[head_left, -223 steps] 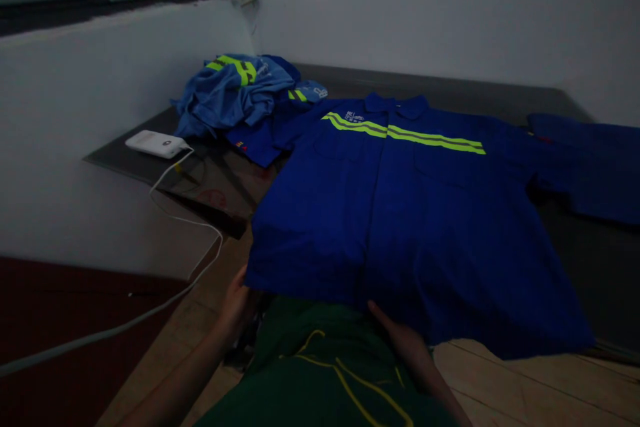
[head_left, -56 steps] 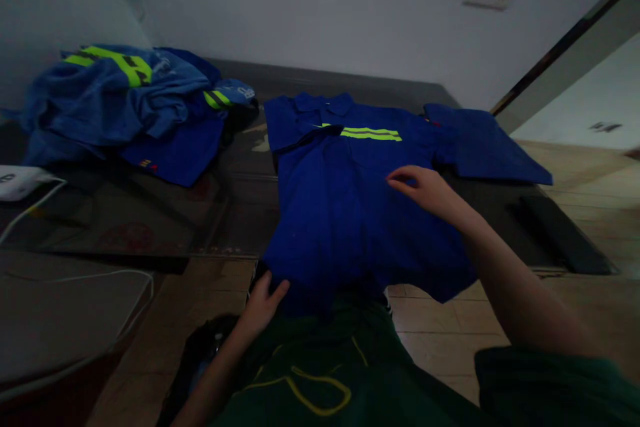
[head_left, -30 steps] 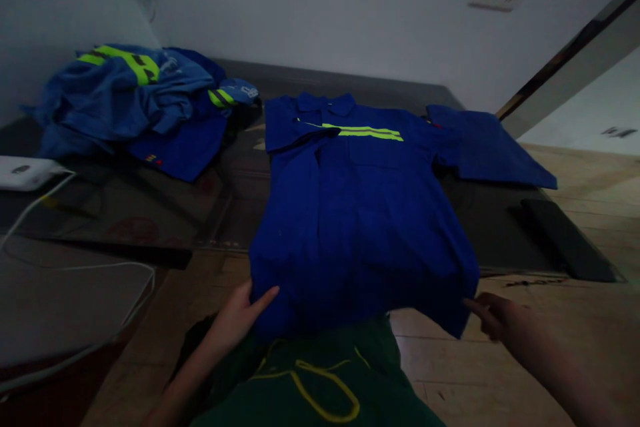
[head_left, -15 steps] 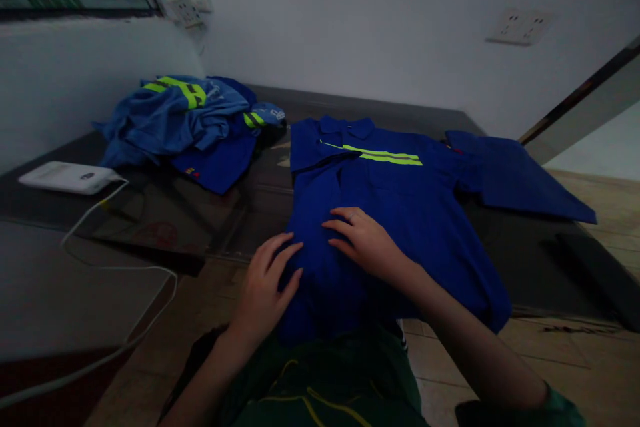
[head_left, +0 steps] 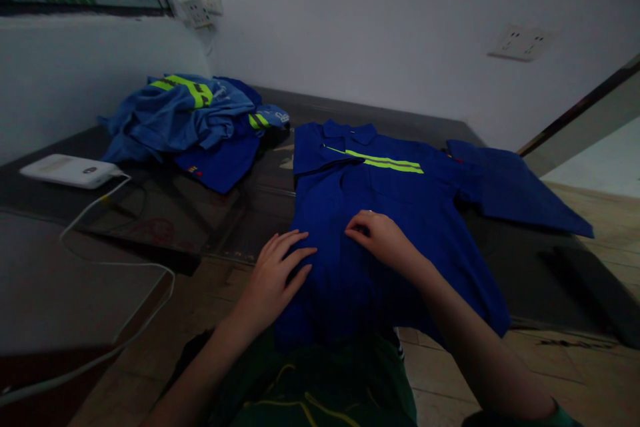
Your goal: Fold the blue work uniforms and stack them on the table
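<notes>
A blue work shirt (head_left: 395, 207) with a yellow-green reflective stripe lies on the dark table, collar away from me, its lower part hanging over the near edge. Its left side is folded inward, with one sleeve (head_left: 320, 150) lying across the chest; the other sleeve (head_left: 520, 180) stretches out to the right. My left hand (head_left: 280, 273) rests on the shirt's left edge, fingers spread. Over the middle of the shirt, my right hand (head_left: 383, 237) has its thumb and fingers drawn together in a pinch; whether cloth is between them is hidden.
Crumpled blue clothes (head_left: 185, 113) with reflective stripes are heaped at the table's back left. In front of them lies a white device (head_left: 70, 171) with a white cable (head_left: 95, 207) trailing off the edge. A flat dark object (head_left: 595, 287) is at the right, and wall sockets (head_left: 520, 43) are behind.
My right hand has moved slightly right and its fingers have closed from spread to a pinch. The left hand has shifted a little to the right, still on the shirt.
</notes>
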`<state>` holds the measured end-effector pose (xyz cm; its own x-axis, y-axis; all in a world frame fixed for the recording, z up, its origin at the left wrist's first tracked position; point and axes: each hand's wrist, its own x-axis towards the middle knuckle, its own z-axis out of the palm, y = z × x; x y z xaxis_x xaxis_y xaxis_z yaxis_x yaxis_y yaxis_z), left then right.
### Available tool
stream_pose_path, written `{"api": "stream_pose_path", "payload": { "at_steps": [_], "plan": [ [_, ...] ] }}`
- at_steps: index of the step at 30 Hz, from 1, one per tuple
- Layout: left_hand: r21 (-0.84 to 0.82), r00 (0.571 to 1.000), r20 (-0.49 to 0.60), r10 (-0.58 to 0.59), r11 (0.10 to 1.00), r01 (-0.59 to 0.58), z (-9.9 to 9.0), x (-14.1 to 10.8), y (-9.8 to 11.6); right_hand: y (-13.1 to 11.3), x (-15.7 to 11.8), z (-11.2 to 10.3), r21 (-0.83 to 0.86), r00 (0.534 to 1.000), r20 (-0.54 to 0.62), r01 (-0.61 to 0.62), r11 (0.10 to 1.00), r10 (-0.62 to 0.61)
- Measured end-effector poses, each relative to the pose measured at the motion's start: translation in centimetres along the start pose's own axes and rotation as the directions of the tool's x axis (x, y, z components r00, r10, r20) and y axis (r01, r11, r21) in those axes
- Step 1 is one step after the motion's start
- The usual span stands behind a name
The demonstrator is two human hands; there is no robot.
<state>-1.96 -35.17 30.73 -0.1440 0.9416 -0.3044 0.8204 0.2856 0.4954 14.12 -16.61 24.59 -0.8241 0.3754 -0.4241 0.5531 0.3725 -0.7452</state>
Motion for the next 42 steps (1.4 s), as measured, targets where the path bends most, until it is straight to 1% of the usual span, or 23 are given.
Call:
{"api": "stream_pose_path", "payload": {
  "at_steps": [3,5,7,9,11,12,14,17,20,22,24,26,28,29,30,31,32,34,36,37,39,41,42],
  "plan": [
    [-0.099,0.998,-0.06,-0.024,0.995,0.018,-0.3,-0.1,0.6,-1.3,-0.1,0.4,-0.043,0.999,0.013,-0.037,0.998,0.037],
    [-0.166,0.989,-0.113,-0.095,0.983,0.075,-0.6,-0.7,0.7,-2.5,-0.3,0.6,-0.105,0.997,0.028,-0.072,0.992,0.075],
    [-0.194,0.969,-0.163,-0.187,0.969,0.155,-0.9,-1.4,0.3,-3.8,-0.4,0.9,-0.171,0.992,0.044,-0.105,0.98,0.114],
    [-0.139,0.944,-0.214,-0.251,0.964,0.224,-0.9,-2.0,-0.5,-5.0,-0.5,1.5,-0.219,0.987,0.036,-0.146,0.965,0.157],
    [-0.025,0.931,-0.254,-0.263,0.964,0.265,-0.6,-2.3,-1.3,-5.7,-0.3,2.3,-0.243,0.981,0.01,-0.187,0.952,0.196],
    [0.032,0.934,-0.252,-0.252,0.963,0.269,-0.4,-2.3,-1.6,-6.0,-0.2,2.7,-0.25,0.978,-0.002,-0.204,0.947,0.21],
    [0.092,0.956,-0.199,-0.213,0.968,0.235,0.1,-2.0,-1.8,-6.1,0.2,3.5,-0.259,0.976,-0.022,-0.215,0.942,0.217],
    [0.065,0.984,-0.106,-0.142,0.987,0.149,0.6,-1.2,-1.4,-6.0,0.6,4.1,-0.261,0.981,-0.026,-0.191,0.946,0.191],
    [0.02,0.989,-0.095,-0.116,0.993,0.118,0.3,0.3,-1.6,-5.8,0.6,4.0,-0.22,0.985,-0.012,-0.17,0.961,0.172],
    [-0.001,0.989,-0.11,-0.094,0.995,0.095,-0.6,2.5,-2.2,-5.7,0.6,3.8,-0.173,0.985,-0.02,-0.175,0.969,0.174],
    [-0.015,0.991,-0.125,-0.039,0.999,0.038,-1.6,6.2,-3.0,-5.6,0.5,3.6,-0.12,0.983,-0.024,-0.185,0.975,0.183],
    [-0.008,0.991,-0.119,0.054,0.998,-0.056,-2.3,11.1,-3.7,-5.4,0.4,3.5,-0.07,0.98,-0.023,-0.198,0.978,0.197],
    [0.053,0.985,-0.095,0.142,0.989,-0.138,-1.9,16.6,-4.3,-5.2,0.3,3.5,-0.027,0.979,-0.02,-0.205,0.978,0.205],
    [0.102,0.983,-0.061,0.174,0.981,-0.167,-1.3,19.2,-4.6,-5.2,0.3,3.5,-0.01,0.978,-0.02,-0.208,0.978,0.208],
    [0.154,0.979,0.006,0.202,0.967,-0.201,-0.5,21.6,-4.8,-5.1,0.3,3.5,0.006,0.978,-0.017,-0.209,0.978,0.209],
    [0.193,0.969,0.108,0.221,0.952,-0.239,0.5,23.6,-5.1,-5.0,0.3,3.5,0.021,0.977,-0.014,-0.21,0.977,0.211],
    [0.221,0.948,0.22,0.229,0.935,-0.277,1.5,25.2,-5.3,-4.9,0.2,3.4,0.034,0.977,-0.01,-0.211,0.977,0.212],
    [0.274,0.889,0.415,0.193,0.905,-0.324,3.4,27.3,-5.8,-4.7,0.1,3.4,0.054,0.976,-0.005,-0.217,0.975,0.218],
    [0.336,0.852,0.505,0.137,0.878,-0.341,4.5,28.4,-6.2,-4.6,-0.1,3.3,0.07,0.974,-0.013,-0.223,0.972,0.224],
    [0.369,0.848,0.516,0.121,0.862,-0.347,4.7,28.7,-6.4,-4.6,-0.3,3.2,0.076,0.974,-0.022,-0.224,0.972,0.227],
    [0.417,0.855,0.506,0.115,0.835,-0.359,4.4,29.3,-6.9,-4.5,-0.5,3.2,0.084,0.972,-0.052,-0.223,0.971,0.228],
    [0.439,0.869,0.479,0.121,0.825,-0.357,3.4,30.0,-7.3,-4.2,-0.6,3.3,0.104,0.971,-0.087,-0.214,0.971,0.223],
    [0.442,0.884,0.452,0.12,0.83,-0.339,2.8,30.4,-7.5,-4.1,-0.6,3.4,0.134,0.971,-0.101,-0.204,0.97,0.218]
  ]
}}
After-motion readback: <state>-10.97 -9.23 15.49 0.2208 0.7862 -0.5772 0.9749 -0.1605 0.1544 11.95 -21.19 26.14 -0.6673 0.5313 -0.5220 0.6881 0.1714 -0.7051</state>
